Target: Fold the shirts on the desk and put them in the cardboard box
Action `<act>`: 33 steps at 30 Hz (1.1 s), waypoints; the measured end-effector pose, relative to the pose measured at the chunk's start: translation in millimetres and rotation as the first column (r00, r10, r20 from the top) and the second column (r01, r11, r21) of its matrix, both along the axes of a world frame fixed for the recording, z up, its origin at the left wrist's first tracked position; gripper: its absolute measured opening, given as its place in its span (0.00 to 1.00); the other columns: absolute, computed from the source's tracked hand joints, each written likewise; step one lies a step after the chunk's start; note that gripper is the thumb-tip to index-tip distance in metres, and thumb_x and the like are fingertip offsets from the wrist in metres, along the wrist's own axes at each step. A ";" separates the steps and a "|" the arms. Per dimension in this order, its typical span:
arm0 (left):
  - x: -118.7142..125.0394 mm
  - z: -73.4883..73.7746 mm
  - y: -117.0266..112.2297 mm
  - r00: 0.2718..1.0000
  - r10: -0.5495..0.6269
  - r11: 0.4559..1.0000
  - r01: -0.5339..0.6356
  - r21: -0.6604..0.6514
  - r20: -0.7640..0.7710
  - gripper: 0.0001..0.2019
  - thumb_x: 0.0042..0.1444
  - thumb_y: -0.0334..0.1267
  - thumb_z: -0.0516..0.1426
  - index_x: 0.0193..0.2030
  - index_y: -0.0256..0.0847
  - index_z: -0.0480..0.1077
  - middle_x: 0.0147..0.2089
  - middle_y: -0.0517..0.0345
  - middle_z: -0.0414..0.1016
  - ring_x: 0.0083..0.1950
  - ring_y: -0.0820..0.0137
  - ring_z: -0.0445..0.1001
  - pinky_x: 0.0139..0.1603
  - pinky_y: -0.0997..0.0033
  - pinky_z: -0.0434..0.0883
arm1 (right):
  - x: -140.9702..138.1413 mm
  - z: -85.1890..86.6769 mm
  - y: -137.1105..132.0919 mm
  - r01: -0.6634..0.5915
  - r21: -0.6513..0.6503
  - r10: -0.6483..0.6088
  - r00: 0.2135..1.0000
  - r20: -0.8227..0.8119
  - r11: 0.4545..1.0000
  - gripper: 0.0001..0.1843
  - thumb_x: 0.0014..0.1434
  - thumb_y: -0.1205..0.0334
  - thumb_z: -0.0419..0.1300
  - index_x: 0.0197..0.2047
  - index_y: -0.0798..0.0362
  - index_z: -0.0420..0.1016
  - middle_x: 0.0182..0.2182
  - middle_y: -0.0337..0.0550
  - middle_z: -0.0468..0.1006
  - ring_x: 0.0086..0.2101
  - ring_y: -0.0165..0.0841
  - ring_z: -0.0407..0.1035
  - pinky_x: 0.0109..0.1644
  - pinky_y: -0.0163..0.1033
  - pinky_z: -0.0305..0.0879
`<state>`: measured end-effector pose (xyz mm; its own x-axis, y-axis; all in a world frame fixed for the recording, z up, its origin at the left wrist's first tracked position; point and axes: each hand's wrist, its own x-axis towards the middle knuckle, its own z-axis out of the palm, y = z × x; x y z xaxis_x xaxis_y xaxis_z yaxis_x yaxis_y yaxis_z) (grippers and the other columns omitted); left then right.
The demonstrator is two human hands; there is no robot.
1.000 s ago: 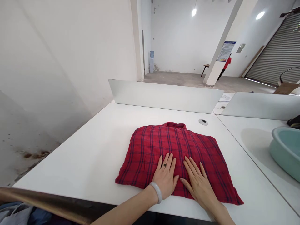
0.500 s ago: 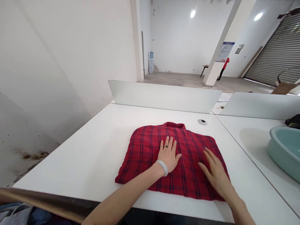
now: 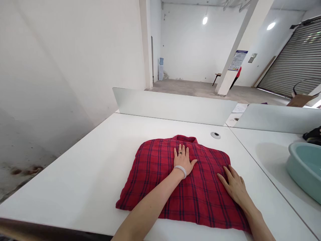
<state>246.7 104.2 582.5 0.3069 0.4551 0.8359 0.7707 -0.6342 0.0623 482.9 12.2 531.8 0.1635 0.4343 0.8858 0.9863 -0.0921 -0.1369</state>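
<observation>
On my feed, a folded red plaid flannel shirt (image 3: 200, 201) lies at lower centre of the frame on a white worktop (image 3: 75, 187), its collar toward the far side. The left hand (image 3: 183, 160), wearing a pale jade bangle (image 3: 180, 171), rests open and flat just below the collar; the right hand (image 3: 234, 187) lies open near the shirt's right edge, fingers spread. Neither is grasping; I read the flat palms as pressing the layers smooth. A pale teal plastic basin (image 3: 306, 170) sits at the right edge of the frame.

Pressing down, flat and spread
My left hand (image 3: 184, 160) is lying farther forward; my right hand (image 3: 234, 189) is resting nearer me, off to its right.
</observation>
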 end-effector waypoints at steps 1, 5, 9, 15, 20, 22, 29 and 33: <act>-0.3 0.0 -0.2 1.000 0.007 1.000 -0.007 0.002 0.001 0.40 0.61 0.61 0.35 0.70 0.31 0.48 0.72 0.41 0.42 0.73 0.52 0.34 0.69 0.42 0.37 | 0.8 2.5 -4.1 -0.036 0.037 0.037 0.999 -0.026 0.999 0.39 0.60 0.38 0.41 0.62 0.60 0.62 0.64 0.59 0.56 0.62 0.48 0.52 0.64 0.58 0.50; -0.4 1.1 0.3 1.000 0.013 1.000 -0.013 0.005 -0.003 0.40 0.61 0.62 0.35 0.70 0.32 0.48 0.72 0.44 0.43 0.73 0.52 0.34 0.69 0.42 0.37 | 8.2 14.1 -26.2 -0.090 0.158 0.135 0.944 -0.300 0.983 0.40 0.58 0.38 0.48 0.63 0.59 0.61 0.56 0.58 0.69 0.52 0.47 0.68 0.59 0.53 0.60; 0.2 0.2 3.1 1.000 0.004 1.000 -0.004 0.014 0.001 0.41 0.61 0.62 0.34 0.70 0.32 0.48 0.72 0.44 0.43 0.73 0.53 0.34 0.69 0.42 0.38 | 5.0 21.6 -45.1 -0.311 0.179 0.351 0.680 -0.644 0.933 0.41 0.52 0.40 0.59 0.64 0.52 0.59 0.48 0.52 0.77 0.43 0.44 0.74 0.51 0.48 0.69; -1.1 -1.1 5.5 0.999 -0.036 0.999 0.035 0.037 0.029 0.42 0.60 0.63 0.33 0.70 0.32 0.48 0.72 0.47 0.45 0.73 0.53 0.36 0.69 0.42 0.40 | -16.4 28.4 -53.1 -0.571 0.309 0.519 0.248 -0.818 0.761 0.45 0.46 0.54 0.70 0.64 0.52 0.58 0.40 0.49 0.81 0.37 0.41 0.77 0.39 0.40 0.76; -1.7 2.0 -0.5 0.997 -0.044 0.996 0.039 0.085 0.058 0.39 0.62 0.61 0.31 0.69 0.36 0.51 0.72 0.51 0.46 0.73 0.54 0.35 0.69 0.38 0.37 | -17.2 26.2 -48.9 -0.618 0.454 0.656 0.135 -0.743 0.642 0.52 0.45 0.65 0.70 0.68 0.40 0.48 0.40 0.41 0.81 0.36 0.39 0.78 0.42 0.44 0.76; -1.4 3.3 -3.0 0.997 -0.050 0.991 0.042 0.125 0.064 0.38 0.62 0.60 0.30 0.69 0.37 0.51 0.72 0.50 0.46 0.73 0.56 0.33 0.68 0.37 0.35 | -16.2 25.0 -49.5 -0.622 0.474 0.665 0.104 -0.739 0.624 0.52 0.46 0.65 0.69 0.68 0.36 0.47 0.44 0.40 0.80 0.38 0.39 0.77 0.45 0.45 0.76; -0.3 1.5 -0.4 0.991 -0.117 0.993 0.119 0.026 -0.069 0.39 0.59 0.65 0.32 0.68 0.43 0.54 0.72 0.49 0.45 0.73 0.53 0.35 0.67 0.34 0.36 | -6.3 24.6 -57.3 -0.642 0.486 0.647 0.021 -0.762 0.593 0.47 0.46 0.67 0.69 0.65 0.34 0.55 0.50 0.40 0.77 0.44 0.38 0.75 0.49 0.43 0.73; -1.1 0.8 0.2 0.990 -0.126 0.992 0.127 0.023 -0.065 0.39 0.60 0.64 0.32 0.68 0.43 0.54 0.73 0.49 0.45 0.73 0.53 0.35 0.67 0.35 0.37 | -3.7 24.9 -54.3 -0.632 0.517 0.614 -0.080 -0.785 0.578 0.41 0.46 0.68 0.67 0.62 0.40 0.63 0.49 0.42 0.78 0.44 0.40 0.75 0.48 0.43 0.74</act>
<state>245.6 104.4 583.3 0.4129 0.3866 0.8246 0.6859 -0.7277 -0.0023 479.2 -42.1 556.7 0.3953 0.8276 0.3985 -0.1265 0.4788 -0.8688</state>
